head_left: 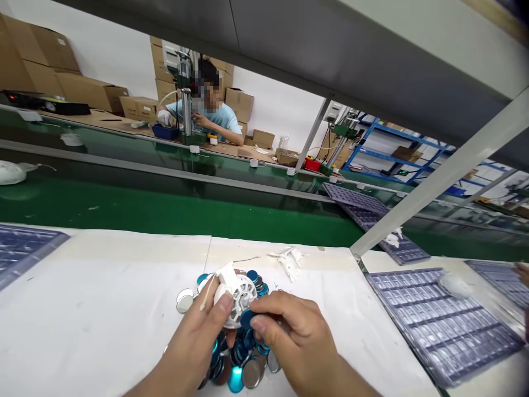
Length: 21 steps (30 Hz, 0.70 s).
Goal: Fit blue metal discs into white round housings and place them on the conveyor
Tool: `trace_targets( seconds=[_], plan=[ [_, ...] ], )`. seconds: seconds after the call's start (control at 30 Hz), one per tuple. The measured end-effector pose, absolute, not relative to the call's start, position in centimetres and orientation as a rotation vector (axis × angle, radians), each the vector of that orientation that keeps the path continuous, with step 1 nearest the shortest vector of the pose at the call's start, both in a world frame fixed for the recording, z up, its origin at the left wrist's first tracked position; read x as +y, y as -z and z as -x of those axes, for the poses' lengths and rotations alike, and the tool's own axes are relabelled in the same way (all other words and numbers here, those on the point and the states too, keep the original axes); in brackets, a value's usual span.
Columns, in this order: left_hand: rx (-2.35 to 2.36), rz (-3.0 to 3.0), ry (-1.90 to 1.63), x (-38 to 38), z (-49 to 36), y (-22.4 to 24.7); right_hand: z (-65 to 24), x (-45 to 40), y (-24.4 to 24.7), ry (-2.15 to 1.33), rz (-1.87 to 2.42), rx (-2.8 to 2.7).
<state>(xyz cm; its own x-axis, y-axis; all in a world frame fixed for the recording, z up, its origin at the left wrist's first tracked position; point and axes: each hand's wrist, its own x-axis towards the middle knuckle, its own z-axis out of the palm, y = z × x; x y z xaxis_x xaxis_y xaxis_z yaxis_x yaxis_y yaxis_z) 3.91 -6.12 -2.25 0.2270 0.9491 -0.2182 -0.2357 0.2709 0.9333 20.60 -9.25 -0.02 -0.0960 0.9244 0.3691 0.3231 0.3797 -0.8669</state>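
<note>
A white round plastic part (243, 292) with a slotted face and a thin wire is held in my left hand (206, 320), thumb on its front. Between the thumb and forefinger of my right hand (293, 331) is a blue disc (247, 318), right at the lower edge of the white part's face. Below and behind both hands lies a pile of blue and silver discs (252, 372) on the white table surface (103, 309). One silver disc (184, 300) lies at the pile's left side.
A crumpled white scrap (289, 262) lies behind the hands. Clear trays (446, 320) stand at the right, another tray (25, 245) at the left. A green conveyor (165, 212) runs behind, a slanted post (433, 182) rises at right, and a person (219, 118) sits across.
</note>
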Motion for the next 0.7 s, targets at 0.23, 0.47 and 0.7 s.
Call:
trace_targets(
  seconds=[0.23,0.47,0.7],
  plan=[
    [1.101,-0.991,-0.952,-6.62,-4.02,1.81,-20.45,-8.68,0.47,-0.520,1.137,-1.693],
    [1.037,-1.044,-0.885,-6.51,-3.50,2.51,-20.41,-8.81,0.44,-0.646,1.250,-1.625],
    [0.949,-1.045,-0.729,-6.36,-3.07,1.54,-20.25,-8.52,0.89,-1.207,1.338,-1.214]
  ],
)
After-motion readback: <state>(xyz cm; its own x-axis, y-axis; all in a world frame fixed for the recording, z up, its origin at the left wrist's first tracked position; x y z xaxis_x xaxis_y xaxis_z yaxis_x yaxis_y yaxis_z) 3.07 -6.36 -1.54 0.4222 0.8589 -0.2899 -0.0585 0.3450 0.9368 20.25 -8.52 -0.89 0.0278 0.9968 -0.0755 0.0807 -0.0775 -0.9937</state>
